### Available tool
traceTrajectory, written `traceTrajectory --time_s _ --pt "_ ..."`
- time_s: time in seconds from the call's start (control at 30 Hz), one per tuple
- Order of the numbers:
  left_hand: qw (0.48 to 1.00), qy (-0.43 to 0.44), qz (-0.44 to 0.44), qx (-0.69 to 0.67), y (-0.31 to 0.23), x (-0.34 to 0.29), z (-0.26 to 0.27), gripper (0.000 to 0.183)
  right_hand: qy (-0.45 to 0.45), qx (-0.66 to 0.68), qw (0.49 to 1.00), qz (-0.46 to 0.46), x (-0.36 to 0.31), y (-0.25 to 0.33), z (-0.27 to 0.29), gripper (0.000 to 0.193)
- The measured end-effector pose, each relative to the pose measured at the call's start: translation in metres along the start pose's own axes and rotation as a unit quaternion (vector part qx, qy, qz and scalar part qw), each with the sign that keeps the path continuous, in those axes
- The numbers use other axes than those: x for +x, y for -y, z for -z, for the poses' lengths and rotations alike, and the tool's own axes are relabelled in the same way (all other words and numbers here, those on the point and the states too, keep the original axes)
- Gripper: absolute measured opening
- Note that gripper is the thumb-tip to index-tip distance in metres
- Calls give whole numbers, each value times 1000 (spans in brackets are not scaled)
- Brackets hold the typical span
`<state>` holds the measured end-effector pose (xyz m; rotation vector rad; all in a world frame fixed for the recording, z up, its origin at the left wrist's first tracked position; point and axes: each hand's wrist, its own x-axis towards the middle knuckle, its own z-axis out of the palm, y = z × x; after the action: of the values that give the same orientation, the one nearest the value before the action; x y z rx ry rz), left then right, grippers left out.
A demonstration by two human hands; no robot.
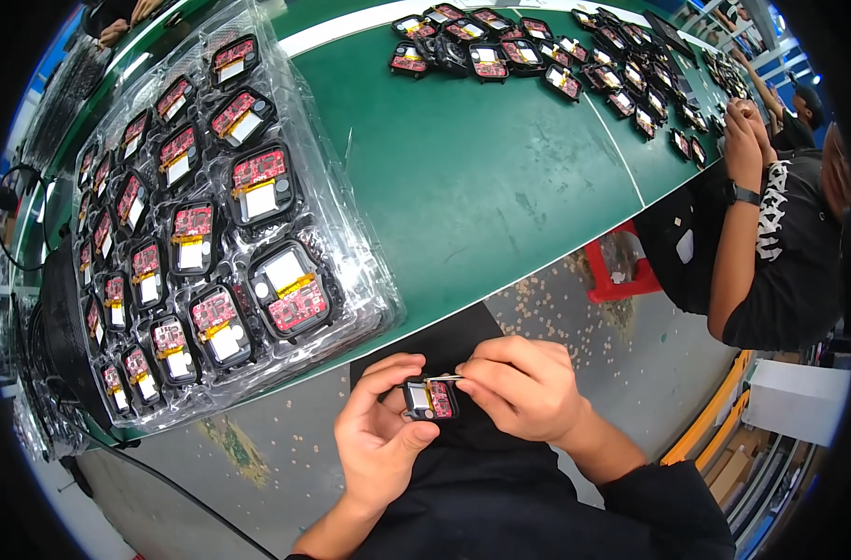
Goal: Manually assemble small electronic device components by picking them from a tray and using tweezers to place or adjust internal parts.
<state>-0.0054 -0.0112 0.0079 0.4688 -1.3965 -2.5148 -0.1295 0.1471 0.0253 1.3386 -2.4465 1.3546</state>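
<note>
Above my lap, my left hand [383, 434] grips the edges of a small black device housing [431, 399] between thumb and fingers. Inside this open housing are a red circuit board, a silvery-white battery and a strip of yellow tape. My right hand [528, 387] pinches thin metal tweezers [441, 378], whose tip reaches the housing's upper edge. Whether the tip grips anything is too small to make out. Left of my hands, a clear plastic tray [351, 271] holds rows of similar open housings, the nearest being a black housing [292, 289] in its corner.
The tray lies on a green-topped table [444, 187]. Farther back are scattered groups of similar housings [491, 61]. At the right sits a co-worker [780, 224] in black, with raised hands. A red stool [621, 266] stands beneath the table edge. A black cable [173, 485] hangs at lower left.
</note>
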Motion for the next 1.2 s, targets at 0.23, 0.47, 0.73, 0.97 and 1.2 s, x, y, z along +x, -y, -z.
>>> traceTrajectory --time_s 0.23,0.47,0.73,0.97,1.2 --pt "1000 -12 -18 -3 -1 -2 -3 62 -26 -3 1000 -2 -2 3 -6 20" --pt "999 -19 -28 10 -10 -6 -4 61 7 -34 999 29 4 8 0 21" --pt "981 92 -124 120 -91 -5 -4 73 -109 36 993 -1 38 -14 33 15" --pt "881 36 -317 350 -202 66 10 47 -202 72 976 -38 94 -43 32 9" --pt "703 -133 -307 628 -270 178 87 21 -120 188 957 -187 107 -45 26 12"
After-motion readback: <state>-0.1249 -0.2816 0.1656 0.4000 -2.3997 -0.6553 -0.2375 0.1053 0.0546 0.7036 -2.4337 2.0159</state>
